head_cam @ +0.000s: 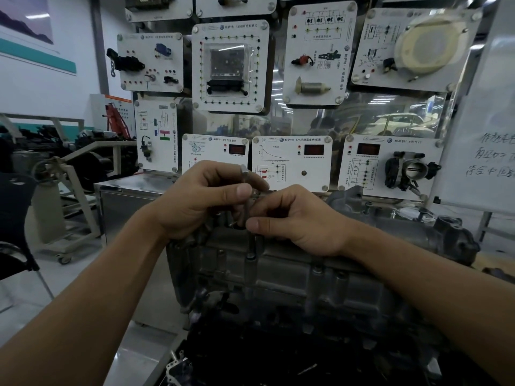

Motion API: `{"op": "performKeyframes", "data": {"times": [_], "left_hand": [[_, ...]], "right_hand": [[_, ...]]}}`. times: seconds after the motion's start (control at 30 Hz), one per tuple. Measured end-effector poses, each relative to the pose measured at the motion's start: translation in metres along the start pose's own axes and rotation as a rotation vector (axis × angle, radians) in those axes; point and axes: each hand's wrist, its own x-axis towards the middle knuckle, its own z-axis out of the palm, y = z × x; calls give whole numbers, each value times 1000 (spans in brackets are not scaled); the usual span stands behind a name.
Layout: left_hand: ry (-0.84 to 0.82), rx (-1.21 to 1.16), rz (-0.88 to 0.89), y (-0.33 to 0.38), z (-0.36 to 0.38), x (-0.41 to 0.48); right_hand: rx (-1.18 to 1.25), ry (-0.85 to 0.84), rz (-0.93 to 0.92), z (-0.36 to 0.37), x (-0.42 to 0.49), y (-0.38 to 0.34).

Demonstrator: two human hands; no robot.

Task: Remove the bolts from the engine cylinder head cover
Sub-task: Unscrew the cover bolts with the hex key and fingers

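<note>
Panel board (pixel 231 65) of sensor displays filled the background. Engine cylinder head cover (pixel 292 277) lay below the hands, long axis running left to right; its near and lower parts were dark and hard to make out. Left hand (pixel 200 201) curled round the upper part of a slim metal tool (pixel 251 243). Right hand (pixel 301 221) pinched the shaft lower down, thumb in front. Tool stood near upright, tip down at the cover's top edge. What the tip sat on was too dark to tell.

Cylinder head cover (pixel 292 274): dull grey cast metal, rough. Tool shaft (pixel 252 246): dark metal, probably matt. Display panels (pixel 292 162): glossy white plastic.
</note>
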Motion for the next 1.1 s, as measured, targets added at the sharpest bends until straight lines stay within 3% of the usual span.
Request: {"op": "performKeyframes", "data": {"times": [0.2,0.53,0.83,1.1], "left_hand": [[32,55,-1,-2,-1,1],[83,182,58,-2,3,6],[-40,-29,15,-2,-2,1],[49,36,28,-4,0,3]], "right_hand": [[27,-21,33,-1,-1,-1],[46,98,-6,5,3,-1],[-8,39,-6,1,1,-1],[-15,43,-7,2,1,0]]}}
